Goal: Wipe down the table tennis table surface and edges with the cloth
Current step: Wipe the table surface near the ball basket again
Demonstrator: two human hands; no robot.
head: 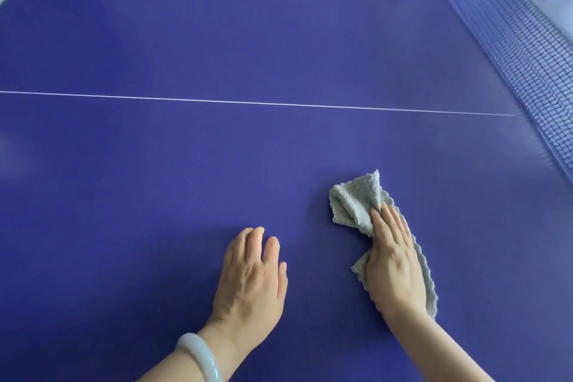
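Right hand point(395, 260): fingers straight, palm flat on the cloth point(353, 201), pressing it down; you grip nothing.

Left hand point(251, 279): laid flat on the bare surface point(217, 40), fingers relaxed, holding nothing. Bangle point(201, 357) on that wrist.

Cloth: grey, bunched, partly under your right hand. It lies on the near side of the white line point(248, 101) and well short of the net point(527, 49).

Hazards, as judged:
- The cloth is only pressed, so a fast stroke may slide your palm off it.
- Its bunched folds likely touch unevenly and may leave streaks.
- A stroke carried far right may snag the net.
- Your left palm may print the wiped blue, and the bangle may knock it if the wrist drops.
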